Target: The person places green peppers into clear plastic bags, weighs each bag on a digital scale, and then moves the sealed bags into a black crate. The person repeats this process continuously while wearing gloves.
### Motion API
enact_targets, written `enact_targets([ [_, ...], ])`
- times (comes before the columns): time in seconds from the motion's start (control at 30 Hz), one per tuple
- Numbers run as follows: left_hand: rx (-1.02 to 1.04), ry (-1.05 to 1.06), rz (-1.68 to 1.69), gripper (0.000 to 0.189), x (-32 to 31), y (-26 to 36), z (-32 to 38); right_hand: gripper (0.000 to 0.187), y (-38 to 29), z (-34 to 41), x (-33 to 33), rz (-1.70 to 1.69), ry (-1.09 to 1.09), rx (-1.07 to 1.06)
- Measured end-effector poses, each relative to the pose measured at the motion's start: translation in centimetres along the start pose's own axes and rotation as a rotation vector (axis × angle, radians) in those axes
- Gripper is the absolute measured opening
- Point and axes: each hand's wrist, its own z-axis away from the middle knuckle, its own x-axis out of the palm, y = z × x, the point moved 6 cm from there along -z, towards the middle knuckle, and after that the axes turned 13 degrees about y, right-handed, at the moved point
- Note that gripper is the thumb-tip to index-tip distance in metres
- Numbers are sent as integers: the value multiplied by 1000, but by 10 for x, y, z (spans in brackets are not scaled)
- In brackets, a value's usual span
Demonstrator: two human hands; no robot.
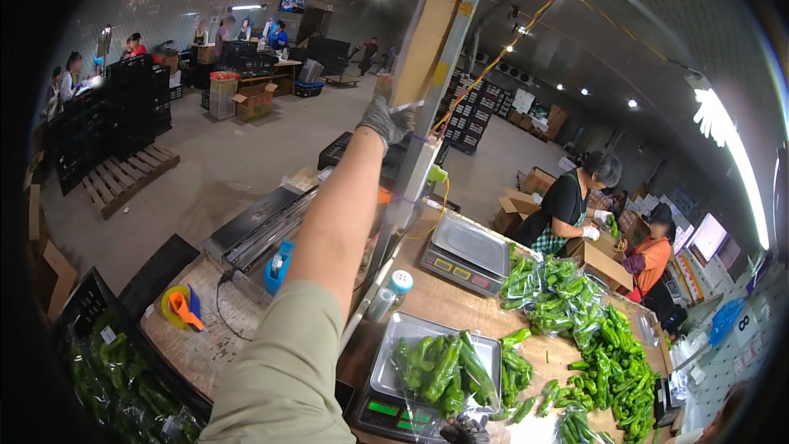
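My left hand (385,123), in a dark grey glove, is raised high on an outstretched arm, its fingers closed at the lower end of a cardboard sheet (425,43) beside a metal post. My right hand (463,429), in a dark glove, is at the bottom edge, at the lower end of a clear plastic bag of green peppers (441,370); its fingers are partly cut off. The bag lies on the steel pan of a digital scale (394,410) with a lit green display. Loose green peppers (607,364) and more bagged ones (561,296) cover the table to the right.
A second scale (468,253) and a lidded shaker (400,282) stand behind. To the left are a bag sealer (265,228), a blue tape dispenser (278,266), an orange tape cutter (185,311) and a black crate (142,357) of bagged peppers. Two co-workers (561,209) (654,256) work by cartons.
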Motion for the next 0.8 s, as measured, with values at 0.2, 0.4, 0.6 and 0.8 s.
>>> enact_targets([
  [0.2,21,11,305,15,3,-21,30,19,-4,3,-3,55,-20,5],
  [0.4,217,-30,276,21,35,-48,91,19,-2,6,-12,67,-22,-4],
  [0.6,323,-7,35,29,47,-61,106,18,2,11,-16,50,-26,-7],
  [0.8,363,99,-94,24,50,-69,103,17,6,17,-15,53,-23,-1],
])
